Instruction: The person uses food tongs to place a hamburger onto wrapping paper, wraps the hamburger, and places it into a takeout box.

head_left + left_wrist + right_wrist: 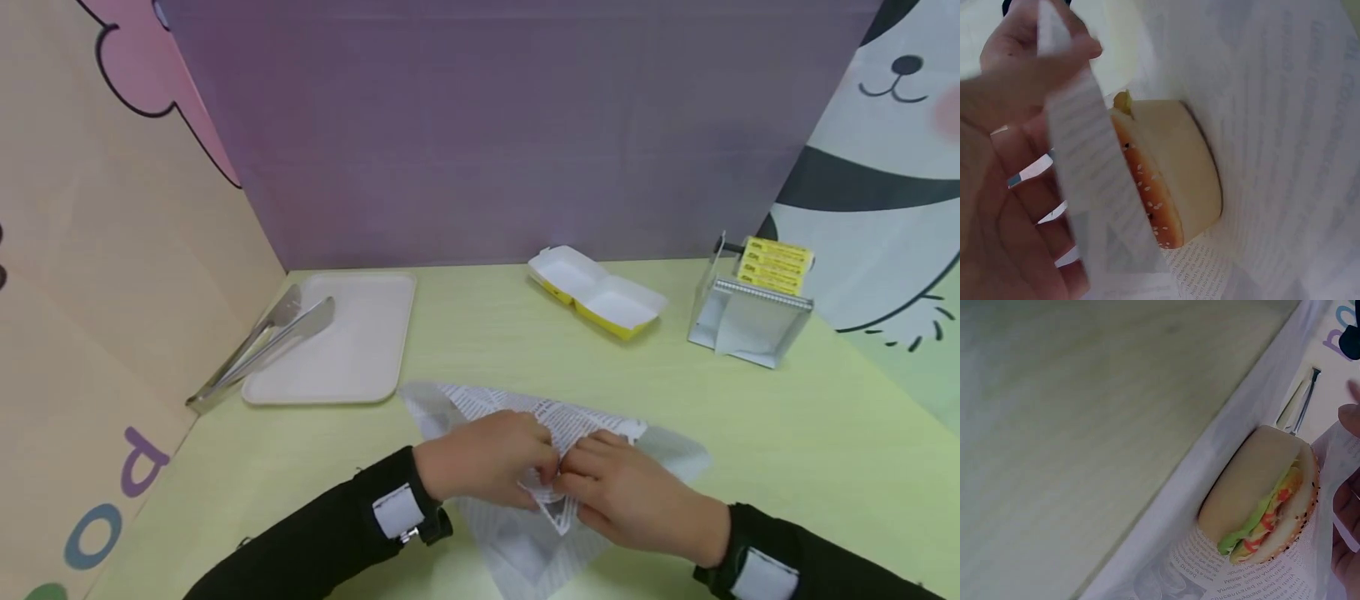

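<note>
A sheet of newsprint-patterned wrapping paper [528, 542] lies on the table in front of the person, a flap of it folded up. My left hand [491, 458] pinches the folded edge, thumb on one side and fingers on the other in the left wrist view. Close beside it, my right hand [633, 496] grips the same raised paper with curled fingers. Inside the fold sits a sesame-bun burger [1175, 165], hidden by paper and hands in the head view. Green and red-orange filling shows between the bun halves of the burger [1266, 500] in the right wrist view.
A white tray [367, 342] stands at the back left, with metal tongs [262, 346] leaning over its left edge. Farther back is an opened yellow-and-white carton [600, 287]. At the right stands a clear holder [757, 321] with yellow packets [776, 265].
</note>
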A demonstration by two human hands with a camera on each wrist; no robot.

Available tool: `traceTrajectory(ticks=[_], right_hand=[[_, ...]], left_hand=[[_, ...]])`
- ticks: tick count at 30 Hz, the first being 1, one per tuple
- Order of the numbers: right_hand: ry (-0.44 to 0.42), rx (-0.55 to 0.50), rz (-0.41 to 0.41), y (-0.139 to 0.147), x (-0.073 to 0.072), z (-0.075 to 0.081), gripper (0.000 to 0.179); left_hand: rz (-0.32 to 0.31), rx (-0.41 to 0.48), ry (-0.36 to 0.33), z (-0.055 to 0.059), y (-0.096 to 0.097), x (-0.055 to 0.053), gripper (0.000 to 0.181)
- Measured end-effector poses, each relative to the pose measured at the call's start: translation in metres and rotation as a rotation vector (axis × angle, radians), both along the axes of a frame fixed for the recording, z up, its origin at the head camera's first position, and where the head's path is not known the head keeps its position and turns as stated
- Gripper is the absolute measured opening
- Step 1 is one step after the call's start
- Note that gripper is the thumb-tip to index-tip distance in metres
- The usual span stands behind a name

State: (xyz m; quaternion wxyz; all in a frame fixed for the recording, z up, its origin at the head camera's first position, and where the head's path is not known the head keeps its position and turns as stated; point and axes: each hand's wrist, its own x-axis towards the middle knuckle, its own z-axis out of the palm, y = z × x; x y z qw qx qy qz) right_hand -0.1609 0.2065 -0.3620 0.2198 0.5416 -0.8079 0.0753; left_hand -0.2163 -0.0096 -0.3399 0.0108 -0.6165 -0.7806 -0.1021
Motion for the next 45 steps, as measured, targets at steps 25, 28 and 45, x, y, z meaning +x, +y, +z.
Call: traceTrajectory(ticks=[25,28,45], right_hand=[[0.022,-0.113,-0.066,0.010,-0.003,0.016,0.039],[0.008,-0.138,-0.177,0.020,-0.011,0.026,0.043],[-0.151,0.093,-0.219,0.033,-0.017,0.021,0.024]], left_hand=[[0.162,-0.018,-0.094,-0.002,0.014,-0.019,0.067],[0.172,-0.034,-0.064,-0.003,0.013,-0.019,0.070],[0.209,-0.090,-0.096,-0.006,0.005,-0.022,0.068]])
